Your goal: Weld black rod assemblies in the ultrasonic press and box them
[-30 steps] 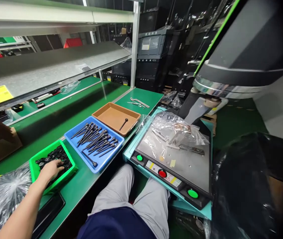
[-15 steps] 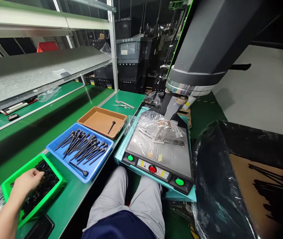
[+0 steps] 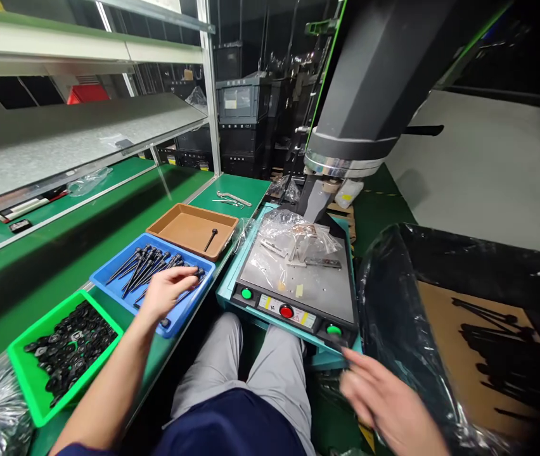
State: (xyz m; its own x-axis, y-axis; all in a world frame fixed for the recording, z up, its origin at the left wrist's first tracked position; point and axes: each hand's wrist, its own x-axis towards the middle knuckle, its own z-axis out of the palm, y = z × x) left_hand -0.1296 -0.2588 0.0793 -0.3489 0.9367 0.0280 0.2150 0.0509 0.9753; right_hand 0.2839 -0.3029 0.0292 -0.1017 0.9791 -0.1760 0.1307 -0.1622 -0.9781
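Observation:
My left hand [image 3: 168, 292] hovers over the blue tray [image 3: 108, 269], its thumb and fingers pinched together; what they hold, if anything, is too small to make out. Several black rods with thick heads [image 3: 141, 263] lie in that tray, partly hidden by the hand. To the left, small round black parts [image 3: 75, 348] fill a green bin [image 3: 19, 373]. My right hand [image 3: 388, 399], smeared by motion, is at the lower right near a green button [image 3: 333, 330] on the machine base [image 3: 317, 291]. Its grip is unclear.
A brown tray [image 3: 179, 231] holds one black rod [image 3: 210, 240]. Clear plastic [image 3: 282, 228] covers the fixture below the machine head [image 3: 360, 88]. Beside it, a lined box [image 3: 386, 304] contains black rods [image 3: 498, 354]. Metal tools [image 3: 232, 197] lie farther back.
My left hand has left the green bin and moved right, over the blue tray. My right hand has come into view at the lower right. The view has shifted slightly.

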